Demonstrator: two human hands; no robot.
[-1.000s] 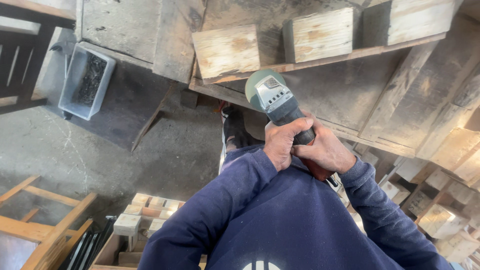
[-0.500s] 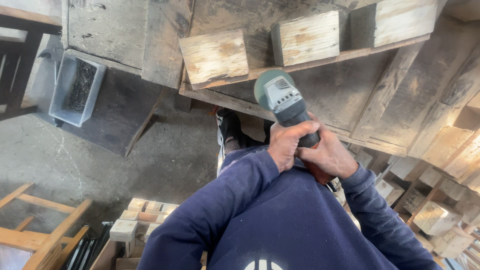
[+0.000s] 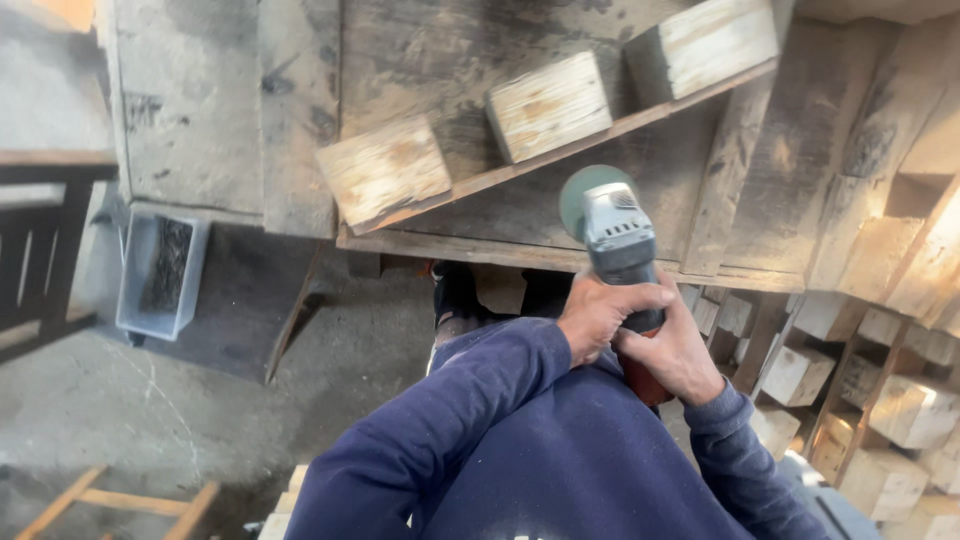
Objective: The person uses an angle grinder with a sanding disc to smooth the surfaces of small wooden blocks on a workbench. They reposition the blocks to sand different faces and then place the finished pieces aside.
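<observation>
Near the frame's center you are clenching the angle grinder (image 3: 618,250) with left hand (image 3: 600,318) and right hand (image 3: 680,350), disc nearing the pallet (image 3: 560,160); snagging its board edge risks kickback toward you.

A grey concrete floor (image 3: 150,410), cracked and dusty, fills the near left. On it, by the far left, stands a grey plastic bin (image 3: 160,272) of dark bits beside a dark wooden frame (image 3: 40,250). Stacked wooden blocks (image 3: 880,400) crowd the right in warm daylight. Pale wooden slats (image 3: 110,500) lie at the near left.
</observation>
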